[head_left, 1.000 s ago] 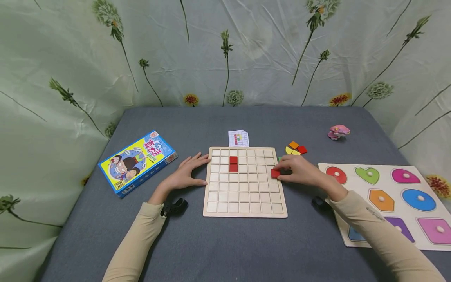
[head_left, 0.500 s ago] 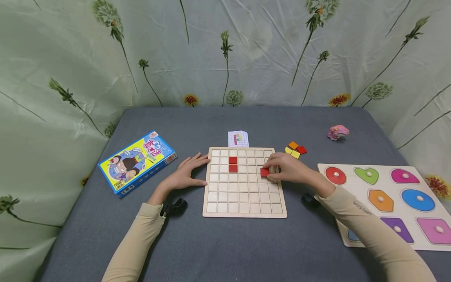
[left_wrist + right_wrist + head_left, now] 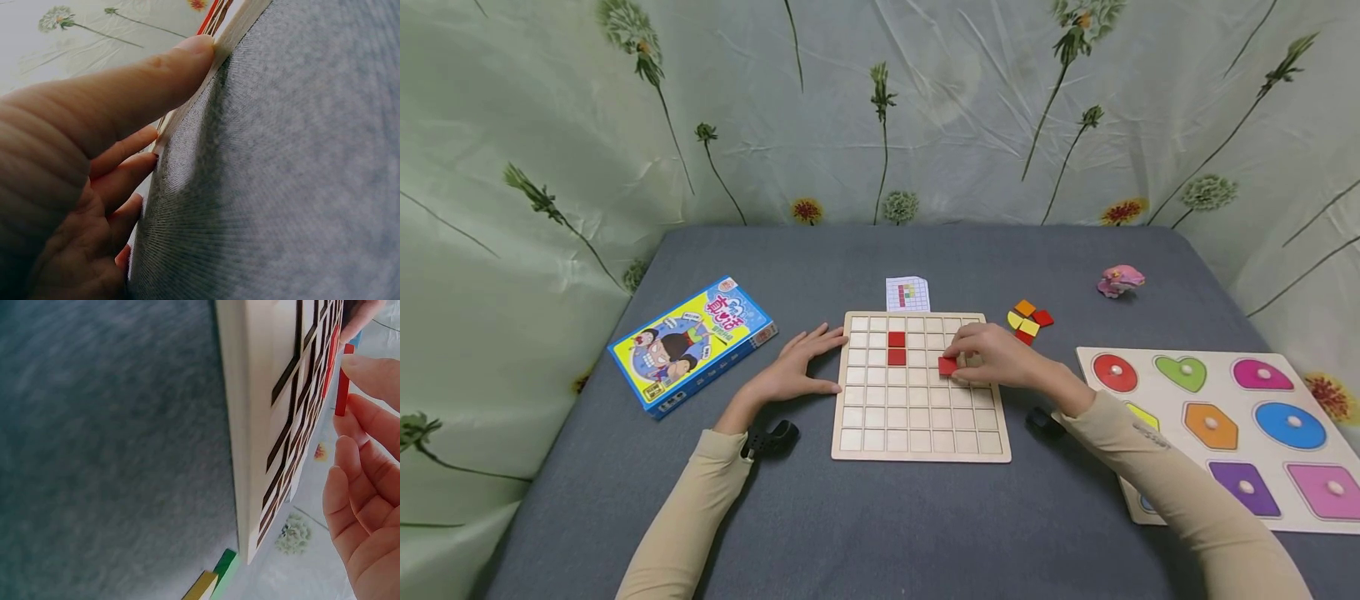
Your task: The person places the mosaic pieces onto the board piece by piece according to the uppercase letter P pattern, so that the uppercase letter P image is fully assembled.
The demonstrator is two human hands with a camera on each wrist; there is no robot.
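Observation:
My right hand [image 3: 996,357] pinches a red square tile [image 3: 947,367] between thumb and fingers, over the right part of a wooden grid board [image 3: 921,452]. In the right wrist view this tile [image 3: 343,381] appears edge-on, a little off the board's face. Two red tiles [image 3: 897,357] sit one above the other in the board's third column. My left hand [image 3: 792,371] touches the board's left edge with fingers spread. The left wrist view shows its thumb [image 3: 156,78] at the wooden rim. Behind the board lies a small card [image 3: 907,294] printed with a coloured grid pattern.
Several loose orange, red and yellow pieces [image 3: 1028,327] lie right of the board's far corner. A knobbed shape puzzle [image 3: 1165,358] lies at the right, partly under my right sleeve. A blue and yellow box [image 3: 692,346] is at the left, a pink toy figure [image 3: 1121,281] back right.
My right hand has carried the red tile leftward from the board's right edge to over its inner cells. The left hand has stayed at the left edge.

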